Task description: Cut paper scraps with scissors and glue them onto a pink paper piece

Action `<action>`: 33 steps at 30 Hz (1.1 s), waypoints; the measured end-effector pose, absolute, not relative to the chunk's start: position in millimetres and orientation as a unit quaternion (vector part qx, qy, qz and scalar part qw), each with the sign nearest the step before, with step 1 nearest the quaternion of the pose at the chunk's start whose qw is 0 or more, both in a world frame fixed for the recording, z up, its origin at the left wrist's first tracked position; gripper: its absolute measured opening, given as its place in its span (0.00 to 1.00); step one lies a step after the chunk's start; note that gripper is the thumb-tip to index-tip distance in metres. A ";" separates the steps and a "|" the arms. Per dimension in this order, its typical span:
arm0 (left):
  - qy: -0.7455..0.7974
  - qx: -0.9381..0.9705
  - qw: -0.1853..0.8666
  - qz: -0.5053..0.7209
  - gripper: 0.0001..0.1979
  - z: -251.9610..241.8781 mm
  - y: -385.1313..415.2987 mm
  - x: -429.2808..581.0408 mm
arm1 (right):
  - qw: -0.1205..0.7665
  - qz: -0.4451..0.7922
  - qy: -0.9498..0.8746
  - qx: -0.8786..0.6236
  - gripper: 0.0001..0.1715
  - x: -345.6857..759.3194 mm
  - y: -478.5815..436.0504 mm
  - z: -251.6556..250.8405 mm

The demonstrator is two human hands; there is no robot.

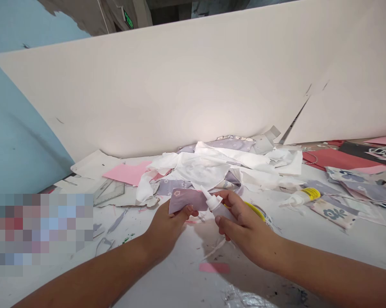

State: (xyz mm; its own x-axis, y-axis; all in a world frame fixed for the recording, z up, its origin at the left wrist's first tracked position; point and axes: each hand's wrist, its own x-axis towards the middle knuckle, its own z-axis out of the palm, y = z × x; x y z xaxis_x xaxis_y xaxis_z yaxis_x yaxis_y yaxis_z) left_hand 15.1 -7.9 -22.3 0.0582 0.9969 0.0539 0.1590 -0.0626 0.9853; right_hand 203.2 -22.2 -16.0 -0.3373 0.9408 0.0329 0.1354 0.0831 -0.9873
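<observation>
My left hand point(170, 222) pinches a small piece of lilac fabric with a pink flower print point(185, 199), holding it just above the white table point(180, 278). My right hand point(244, 224) is wrapped round a small white glue bottle point(216, 204) with a yellow base. The bottle's pointed nozzle tilts up and left, and its tip touches the fabric's right edge. Both hands meet near the table's middle.
A heap of white and lilac cloth scraps point(218, 164) lies just behind my hands. A second glue bottle with a yellow label point(304, 196) lies to the right, beside patterned fabric pieces point(347, 196). Pink paper point(129, 173), a clear ruler point(108, 192) and a leaning white board point(193, 85) are beyond.
</observation>
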 end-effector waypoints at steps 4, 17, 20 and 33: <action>0.519 0.572 0.450 0.450 0.12 -22.7 -9.0 14.9 | 0.339 0.510 -0.651 -0.449 0.14 203.9 -23.9 -16.8; 0.486 0.548 0.499 0.463 0.10 -24.6 -10.4 15.2 | 0.307 0.495 -0.672 -0.458 0.13 203.5 -25.3 -16.4; 0.488 0.525 0.535 0.447 0.11 -24.6 -12.7 15.6 | 0.316 0.518 -0.665 -0.436 0.11 201.9 -25.6 -16.0; 0.444 0.483 0.549 0.518 0.13 -23.4 -11.7 18.0 | 0.299 0.504 -0.674 -0.450 0.18 196.9 -29.6 -21.6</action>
